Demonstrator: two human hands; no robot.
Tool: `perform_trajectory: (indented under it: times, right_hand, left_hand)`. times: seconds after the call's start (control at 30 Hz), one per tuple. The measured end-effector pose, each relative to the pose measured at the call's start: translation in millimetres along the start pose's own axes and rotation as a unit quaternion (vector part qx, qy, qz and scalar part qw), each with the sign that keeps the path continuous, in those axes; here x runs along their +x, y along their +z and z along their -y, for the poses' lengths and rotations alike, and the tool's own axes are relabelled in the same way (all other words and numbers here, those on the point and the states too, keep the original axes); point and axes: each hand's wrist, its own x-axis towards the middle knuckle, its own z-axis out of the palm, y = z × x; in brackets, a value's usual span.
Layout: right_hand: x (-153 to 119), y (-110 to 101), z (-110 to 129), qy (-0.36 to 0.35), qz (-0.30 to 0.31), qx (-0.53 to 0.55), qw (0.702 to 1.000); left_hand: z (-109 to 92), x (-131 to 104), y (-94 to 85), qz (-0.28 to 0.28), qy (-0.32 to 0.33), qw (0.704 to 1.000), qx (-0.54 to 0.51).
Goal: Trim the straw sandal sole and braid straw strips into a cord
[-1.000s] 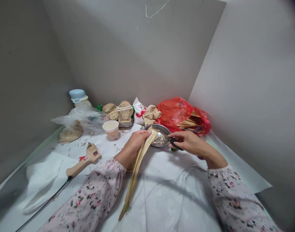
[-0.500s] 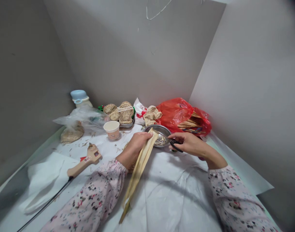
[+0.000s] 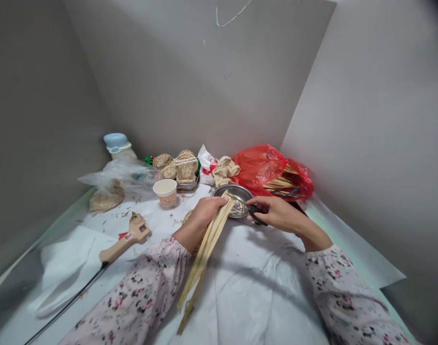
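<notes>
My left hand (image 3: 208, 213) is closed around the upper end of a long, pale dried leaf strip (image 3: 206, 251), whose lower part splits and hangs down toward me. In my right hand (image 3: 278, 213) are black-handled scissors (image 3: 256, 214), with fingers wrapped round the handles. The blades point left at the strip's top end, over a round metal bowl (image 3: 236, 190) holding small pale scraps. Behind my left wrist, a woven straw piece (image 3: 187, 217) is mostly hidden.
A glue gun (image 3: 127, 237) with a black cord lies at left. Beyond it stand a paper cup (image 3: 165, 192), a clear plastic bag (image 3: 120, 170) and a blue-lidded bottle (image 3: 117, 143). Woven straw pieces (image 3: 186, 167) and a red bag (image 3: 260, 165) of straw line the back.
My right hand has shifted slightly left with the scissors, bringing the blades to the strip. The strip's lower ends have spread further apart. My left hand has barely moved.
</notes>
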Motion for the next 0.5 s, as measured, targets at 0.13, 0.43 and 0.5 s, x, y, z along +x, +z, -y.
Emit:
perform_trajectory:
  times: [0.13,0.43,0.5]
  right_hand:
    - [3.0,1.8,-4.9,-0.014,-0.01,-0.002,1.0]
    - [1.0,0.4,-1.8,0.003,0.004,0.035,0.999]
    - [0.2,-0.1,-0.9,0.008,0.009,0.044,0.999]
  left_hand:
    - [-0.8,1.1,0.0,0.037,-0.05,0.997,-0.042]
    - [-5.6,0.1,2.3,0.052,-0.093,0.988,-0.109]
    - [-6.0,-0.4,2.9,0.053,-0.095,0.988,-0.112]
